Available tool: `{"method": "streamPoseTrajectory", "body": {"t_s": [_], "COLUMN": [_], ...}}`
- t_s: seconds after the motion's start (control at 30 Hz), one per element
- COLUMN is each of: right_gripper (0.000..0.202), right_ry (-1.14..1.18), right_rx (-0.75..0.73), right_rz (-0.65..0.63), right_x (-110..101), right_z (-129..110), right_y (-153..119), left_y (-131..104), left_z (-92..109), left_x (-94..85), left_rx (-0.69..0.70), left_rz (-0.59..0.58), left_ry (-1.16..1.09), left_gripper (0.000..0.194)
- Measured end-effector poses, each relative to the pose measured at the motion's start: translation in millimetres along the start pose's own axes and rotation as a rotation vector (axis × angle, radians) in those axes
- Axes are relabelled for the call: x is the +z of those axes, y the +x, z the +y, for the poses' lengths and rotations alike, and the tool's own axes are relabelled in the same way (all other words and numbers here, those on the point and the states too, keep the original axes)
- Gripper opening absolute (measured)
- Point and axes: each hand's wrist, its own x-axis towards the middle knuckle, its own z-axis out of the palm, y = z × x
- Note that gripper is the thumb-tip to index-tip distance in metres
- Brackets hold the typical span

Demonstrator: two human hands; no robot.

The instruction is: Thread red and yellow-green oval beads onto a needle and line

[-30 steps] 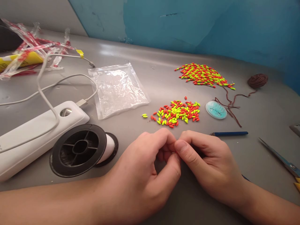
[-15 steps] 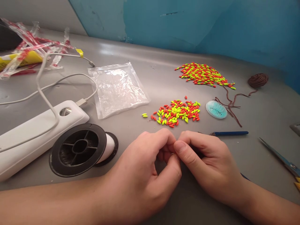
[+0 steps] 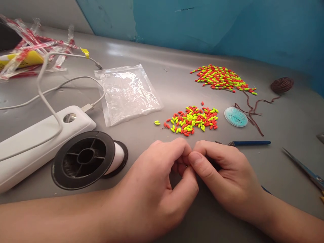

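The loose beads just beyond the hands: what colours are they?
The beads are orange-red and neon yellow-green, mixed in one pile; the head view shows them clearly.

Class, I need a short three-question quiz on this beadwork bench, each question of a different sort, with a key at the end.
1. True or false: the left hand and right hand meet fingertip to fingertip in front of the nearer bead pile.
2. What lies just left of the left hand? A) black spool B) scissors C) brown thread ball
3. Fill in: the beads are red and ____.

Key: 1 true. 2 A; the scissors and brown thread ball lie to the right. 3 yellow-green.
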Motion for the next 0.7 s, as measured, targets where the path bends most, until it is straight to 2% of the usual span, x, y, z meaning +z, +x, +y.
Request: {"method": "streamPoseTrajectory", "body": {"t_s": [0.7], "right_gripper": [0.037], "right_ry": [-0.027], "right_rx": [0.012], "right_rz": [-0.035], "right_x": [-0.1], "right_z": [0.9], "right_y": [-1.9], "left_y": [-2.4], "left_z": [0.0], "left_x": [-1.1], "left_rx": [0.037], "left_rz": [-0.004], "left_ry": [0.054], "left_gripper": [0.015]}}
